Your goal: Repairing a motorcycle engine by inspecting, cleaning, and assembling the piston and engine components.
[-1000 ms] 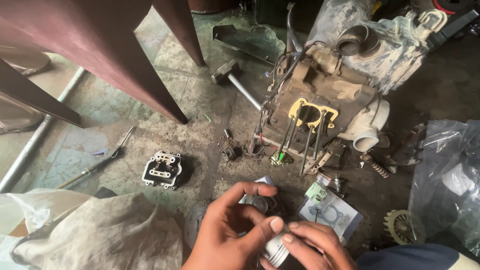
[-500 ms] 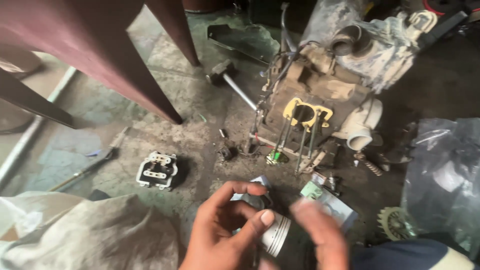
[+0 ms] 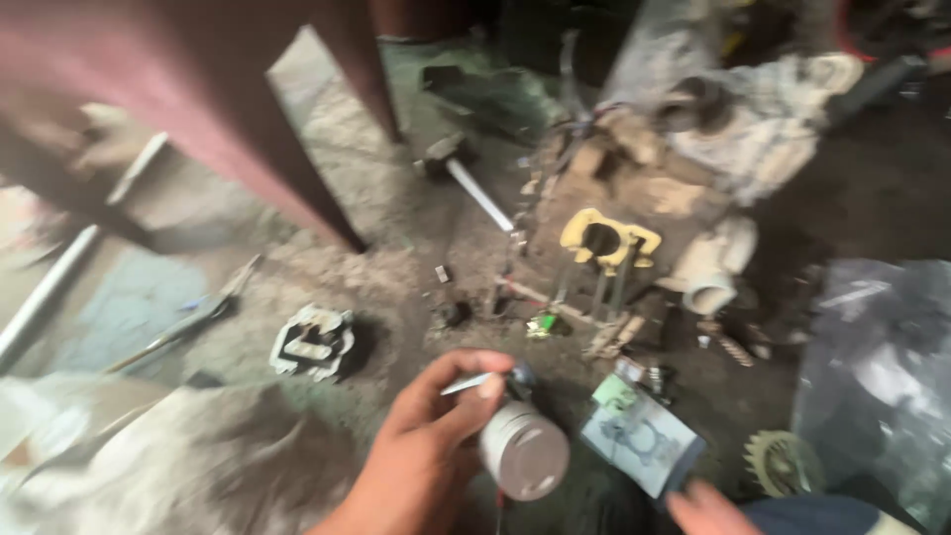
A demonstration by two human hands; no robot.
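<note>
Two hands at bottom edge: left hand (image 3: 426,456) clamped around silver piston (image 3: 523,451), thumb on a thin metal pin at its top; right hand (image 3: 705,507) mostly cut off, grip indeterminable. Beyond, small printed packet (image 3: 639,436) beside piston, toothed sprocket (image 3: 783,461), then engine block (image 3: 634,213) with yellow gasket (image 3: 606,236) on studs.

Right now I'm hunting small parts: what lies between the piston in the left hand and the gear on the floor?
In the head view, a small printed packet lies between the piston and the gear.
</note>
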